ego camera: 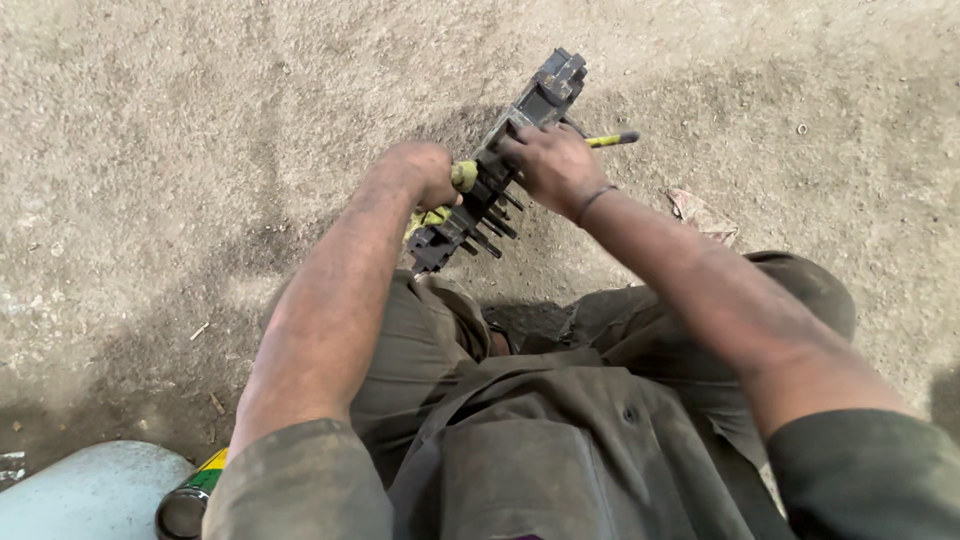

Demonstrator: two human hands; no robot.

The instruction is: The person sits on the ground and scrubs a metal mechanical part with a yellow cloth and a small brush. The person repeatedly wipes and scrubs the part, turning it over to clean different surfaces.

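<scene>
A long, dark, greasy metal part (500,170) with a row of short pins along one side is held at a slant above my knees. My left hand (425,172) is closed around a yellow-green rag (462,178) pressed against the part's lower half. My right hand (550,165) grips the upper half of the part and also holds a thin tool with a yellow-and-black handle (612,140) that sticks out to the right.
I am crouched on a gritty, dusty concrete floor (180,150). A pale rounded container (90,495) and a green-yellow can (190,505) lie at the bottom left. A scrap of paper or a dry leaf (703,216) lies on the ground to the right.
</scene>
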